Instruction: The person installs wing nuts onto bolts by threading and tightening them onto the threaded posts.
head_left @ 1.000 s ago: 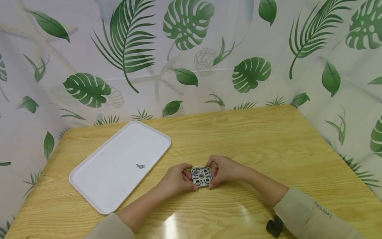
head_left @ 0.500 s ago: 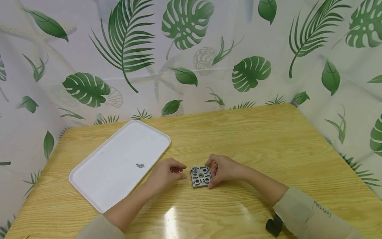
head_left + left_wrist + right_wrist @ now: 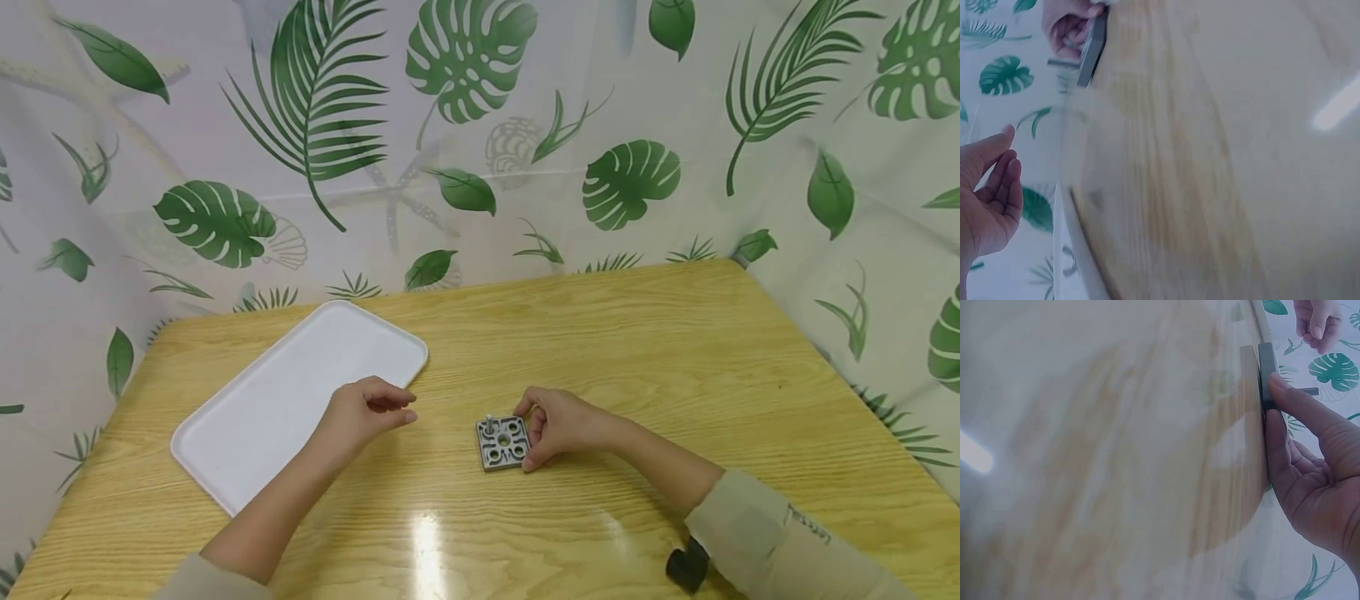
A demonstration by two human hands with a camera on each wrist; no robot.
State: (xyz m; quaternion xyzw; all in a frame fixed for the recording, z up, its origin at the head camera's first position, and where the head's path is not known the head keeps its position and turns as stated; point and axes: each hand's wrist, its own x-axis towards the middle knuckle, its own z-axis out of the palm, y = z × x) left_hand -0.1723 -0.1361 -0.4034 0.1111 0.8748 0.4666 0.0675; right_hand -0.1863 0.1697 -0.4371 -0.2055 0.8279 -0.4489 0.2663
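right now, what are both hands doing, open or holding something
Left hand: open, holding nothing.
Right hand: closed, holding the square grey plate by its edge.

Square, holed metal plate (image 3: 504, 454) is lying flat on table (image 3: 600, 350).
Bolt (image 3: 490, 423) is standing upright at its far-left corner; wing nut (image 3: 1069, 261) is resting on white tray (image 3: 292, 392).

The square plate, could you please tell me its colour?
Silvery grey; the square plate shows best in the head view.
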